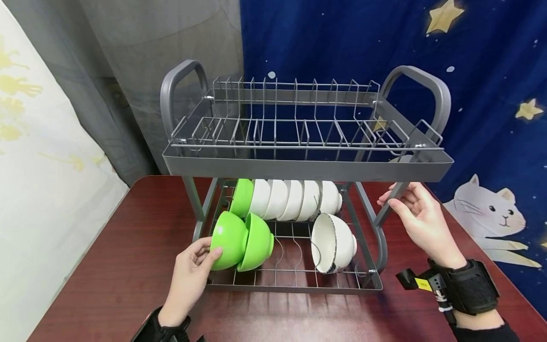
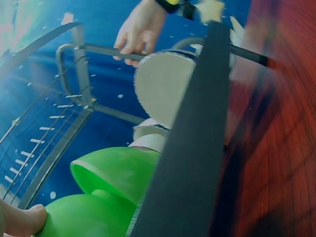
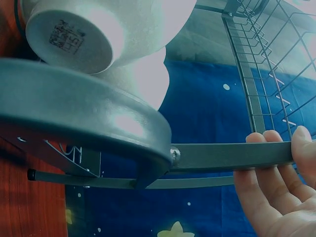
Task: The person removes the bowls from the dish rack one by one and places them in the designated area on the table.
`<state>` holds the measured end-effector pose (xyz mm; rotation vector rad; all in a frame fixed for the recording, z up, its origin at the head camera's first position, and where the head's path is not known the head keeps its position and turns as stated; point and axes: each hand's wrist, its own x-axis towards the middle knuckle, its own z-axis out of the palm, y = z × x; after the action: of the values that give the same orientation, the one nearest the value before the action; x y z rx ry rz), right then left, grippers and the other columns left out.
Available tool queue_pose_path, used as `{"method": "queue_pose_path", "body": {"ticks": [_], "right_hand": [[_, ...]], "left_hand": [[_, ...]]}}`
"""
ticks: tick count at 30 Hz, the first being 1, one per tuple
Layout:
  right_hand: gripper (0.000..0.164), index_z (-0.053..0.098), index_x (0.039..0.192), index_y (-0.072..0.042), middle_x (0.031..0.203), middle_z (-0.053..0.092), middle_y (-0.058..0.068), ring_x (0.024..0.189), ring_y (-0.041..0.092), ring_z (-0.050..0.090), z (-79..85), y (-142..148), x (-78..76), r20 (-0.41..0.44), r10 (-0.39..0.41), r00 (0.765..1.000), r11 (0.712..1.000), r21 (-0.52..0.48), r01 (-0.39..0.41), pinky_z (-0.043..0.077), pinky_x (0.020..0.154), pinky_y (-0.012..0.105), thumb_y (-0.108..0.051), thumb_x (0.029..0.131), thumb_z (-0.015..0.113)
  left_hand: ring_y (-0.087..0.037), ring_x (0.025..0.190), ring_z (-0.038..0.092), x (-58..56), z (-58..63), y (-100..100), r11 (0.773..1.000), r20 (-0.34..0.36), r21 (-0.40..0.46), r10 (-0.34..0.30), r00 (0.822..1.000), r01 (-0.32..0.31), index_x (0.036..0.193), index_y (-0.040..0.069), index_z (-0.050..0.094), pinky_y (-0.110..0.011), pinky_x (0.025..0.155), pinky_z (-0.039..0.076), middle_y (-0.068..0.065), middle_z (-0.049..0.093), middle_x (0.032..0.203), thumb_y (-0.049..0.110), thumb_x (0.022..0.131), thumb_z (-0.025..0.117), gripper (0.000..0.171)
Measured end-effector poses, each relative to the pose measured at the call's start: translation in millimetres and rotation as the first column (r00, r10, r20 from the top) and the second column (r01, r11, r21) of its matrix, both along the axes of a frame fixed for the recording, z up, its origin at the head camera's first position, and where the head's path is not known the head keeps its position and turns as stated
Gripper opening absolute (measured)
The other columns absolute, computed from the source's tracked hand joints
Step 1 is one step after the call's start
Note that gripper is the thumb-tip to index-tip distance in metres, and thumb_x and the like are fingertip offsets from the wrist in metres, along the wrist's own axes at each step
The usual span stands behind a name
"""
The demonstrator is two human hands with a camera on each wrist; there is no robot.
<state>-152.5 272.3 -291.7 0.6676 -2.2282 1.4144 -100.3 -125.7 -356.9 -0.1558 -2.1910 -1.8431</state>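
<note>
My left hand (image 1: 190, 273) pinches the rim of a green bowl (image 1: 227, 240) at the front left of the dish rack's lower tier. That bowl stands on its side, its base against a second green bowl (image 1: 259, 244). In the left wrist view, the thumb (image 2: 27, 220) presses the edge of the nearer green bowl (image 2: 81, 217). On the other side, my right hand (image 1: 420, 221) holds the grey side post (image 3: 222, 157) below the upper tier, fingers and thumb around it. A white bowl (image 1: 345, 244) with a dark patterned rim stands on its side at the front right.
Behind, a row holds one green bowl (image 1: 242, 197) and several white bowls (image 1: 278, 199) on their sides. The rack's upper wire tier (image 1: 295, 130) overhangs them, with grey loop handles at both ends. The rack stands on a reddish-brown table (image 1: 145, 247) before a blue curtain (image 1: 342, 42).
</note>
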Motion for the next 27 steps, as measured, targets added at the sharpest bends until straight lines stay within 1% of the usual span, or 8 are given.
{"method": "queue_pose_path", "body": {"ticks": [4, 8, 12, 15, 19, 22, 25, 27], "right_hand": [[0.024, 0.046, 0.112, 0.001, 0.094, 0.060, 0.003, 0.092, 0.008, 0.059, -0.4, 0.2, -1.6, -0.001, 0.028, 1.000, 0.999, -0.017, -0.028, 0.044, 0.085, 0.011, 0.009, 0.090, 0.047], [0.023, 0.046, 0.112, -0.002, 0.094, 0.060, 0.003, 0.092, 0.007, 0.059, -0.7, -0.3, -1.5, 0.013, 0.023, 1.000, 1.000, -0.020, -0.022, 0.044, 0.085, 0.011, 0.008, 0.091, 0.047], [0.023, 0.045, 0.112, -0.002, 0.095, 0.060, 0.005, 0.091, 0.007, 0.059, -2.9, 0.2, -1.9, 0.018, 0.018, 1.000, 1.000, -0.010, -0.018, 0.044, 0.084, 0.011, 0.007, 0.091, 0.046], [0.023, 0.045, 0.113, 0.000, 0.095, 0.060, 0.005, 0.091, 0.008, 0.059, -4.0, 0.1, -2.6, 0.022, 0.031, 0.999, 0.999, -0.022, -0.031, 0.044, 0.084, 0.011, 0.007, 0.091, 0.046], [0.023, 0.045, 0.112, 0.000, 0.094, 0.060, 0.005, 0.091, 0.009, 0.059, -3.9, -0.7, -3.4, 0.022, 0.045, 0.999, 0.998, -0.034, -0.044, 0.045, 0.084, 0.011, 0.008, 0.091, 0.047], [0.022, 0.046, 0.111, -0.001, 0.094, 0.060, 0.006, 0.091, 0.008, 0.059, -3.1, -0.8, -3.5, 0.021, 0.045, 0.999, 0.998, -0.035, -0.044, 0.045, 0.084, 0.012, 0.008, 0.091, 0.046], [0.020, 0.045, 0.110, 0.000, 0.093, 0.059, 0.007, 0.092, 0.007, 0.059, -2.2, -0.4, -3.2, 0.024, 0.037, 0.999, 0.999, -0.032, -0.036, 0.045, 0.084, 0.012, 0.008, 0.091, 0.046], [0.020, 0.045, 0.110, -0.001, 0.093, 0.059, 0.005, 0.092, 0.007, 0.059, -2.0, -0.1, -2.9, 0.024, 0.026, 0.999, 0.999, -0.027, -0.025, 0.045, 0.084, 0.011, 0.007, 0.091, 0.046]], "left_hand": [[-0.005, 0.080, 0.063, 3.1, 4.8, -7.4, 0.991, 0.075, 0.130, -0.014, 0.997, 0.004, 0.109, -0.012, 0.054, -0.018, 0.068, 0.053, -0.010, 0.065, 0.091, 0.001, 0.089, 0.057, 0.025], [-0.009, 0.081, 0.065, 5.4, 7.6, -16.0, 0.953, 0.099, 0.301, -0.073, 0.992, 0.040, 0.106, -0.001, 0.057, -0.022, 0.067, 0.054, -0.001, 0.067, 0.089, 0.003, 0.089, 0.057, 0.017], [-0.011, 0.082, 0.065, 11.1, 10.5, -27.0, 0.895, 0.028, 0.430, -0.145, 0.989, 0.119, 0.101, 0.007, 0.062, -0.022, 0.066, 0.055, -0.004, 0.066, 0.091, -0.002, 0.090, 0.052, 0.017], [-0.013, 0.083, 0.065, 20.3, 13.7, -37.6, 0.869, -0.052, 0.461, -0.178, 0.983, 0.182, 0.101, 0.004, 0.063, -0.024, 0.068, 0.055, -0.008, 0.067, 0.093, -0.009, 0.091, 0.047, 0.023], [-0.008, 0.052, 0.057, 39.7, 22.0, -57.3, 0.917, -0.070, 0.376, -0.118, 0.991, 0.136, 0.102, 0.004, 0.063, -0.017, 0.032, 0.041, -0.006, 0.068, 0.087, -0.014, 0.089, 0.044, 0.029], [-0.007, 0.041, 0.048, 52.7, 30.5, -73.9, 0.968, -0.049, 0.250, 0.030, 0.998, -0.017, 0.101, 0.008, 0.066, -0.023, 0.024, 0.024, -0.001, 0.069, 0.080, -0.013, 0.087, 0.051, 0.030], [-0.005, 0.048, 0.053, 55.1, 38.2, -84.3, 0.976, -0.080, 0.062, 0.213, 0.974, -0.208, 0.099, 0.007, 0.068, -0.017, 0.038, 0.038, 0.004, 0.069, 0.075, -0.012, 0.082, 0.060, 0.027], [0.002, 0.054, 0.055, 48.0, 40.2, -88.5, 0.937, -0.136, -0.124, 0.309, 0.941, -0.326, 0.097, 0.006, 0.069, -0.010, 0.047, 0.041, 0.010, 0.067, 0.072, -0.006, 0.078, 0.067, 0.023]]}}
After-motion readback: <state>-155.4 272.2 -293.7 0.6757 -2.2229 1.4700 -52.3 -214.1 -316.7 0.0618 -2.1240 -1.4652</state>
